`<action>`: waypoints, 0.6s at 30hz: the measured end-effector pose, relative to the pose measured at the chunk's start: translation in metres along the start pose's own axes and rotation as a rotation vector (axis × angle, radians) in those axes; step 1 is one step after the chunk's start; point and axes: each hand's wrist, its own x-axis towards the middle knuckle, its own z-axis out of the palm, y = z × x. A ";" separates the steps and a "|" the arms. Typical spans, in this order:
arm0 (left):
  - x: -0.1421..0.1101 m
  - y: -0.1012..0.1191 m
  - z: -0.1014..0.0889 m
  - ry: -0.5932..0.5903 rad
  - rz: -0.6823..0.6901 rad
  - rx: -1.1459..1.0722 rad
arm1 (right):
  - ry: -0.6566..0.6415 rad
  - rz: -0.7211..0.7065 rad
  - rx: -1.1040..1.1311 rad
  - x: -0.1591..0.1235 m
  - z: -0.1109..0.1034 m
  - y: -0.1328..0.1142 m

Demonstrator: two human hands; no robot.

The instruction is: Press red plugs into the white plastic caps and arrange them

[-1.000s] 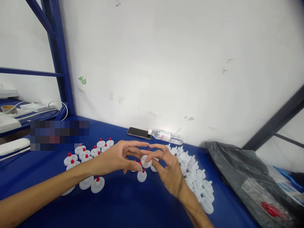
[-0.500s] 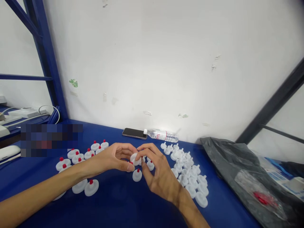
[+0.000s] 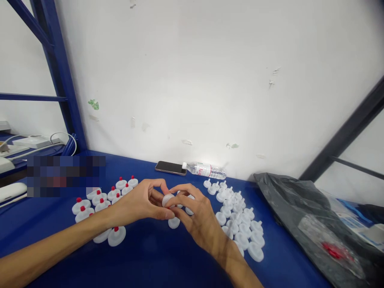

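Note:
Both hands meet over the blue table. My left hand pinches a white plastic disc part between thumb and fingers. My right hand closes its fingertips on the same part from the right; a small red bit shows at the fingertips. A white disc lies on the table just below the hands. White discs with red caps sit in rows to the left. Several plain white discs without caps lie to the right.
A phone and a lying water bottle rest by the white wall. A grey plastic bag with small red pieces lies at the right. Blue shelf frame and cables stand at the left.
The spread fingers of both hands have closed together on the white disc part. The camera view has shifted slightly; the hands have drawn nearer to me.

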 end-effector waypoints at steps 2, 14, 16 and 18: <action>-0.001 0.000 0.001 0.009 0.010 0.012 | 0.007 -0.011 0.002 0.000 0.000 -0.001; -0.003 -0.001 0.004 0.015 0.078 0.249 | 0.111 -0.067 -0.042 -0.001 -0.002 0.000; -0.004 0.002 0.000 0.088 0.123 0.427 | 0.186 -0.059 -0.076 0.002 -0.009 0.000; -0.003 -0.002 -0.007 0.186 0.187 0.634 | 0.284 -0.020 -0.137 0.004 -0.018 0.003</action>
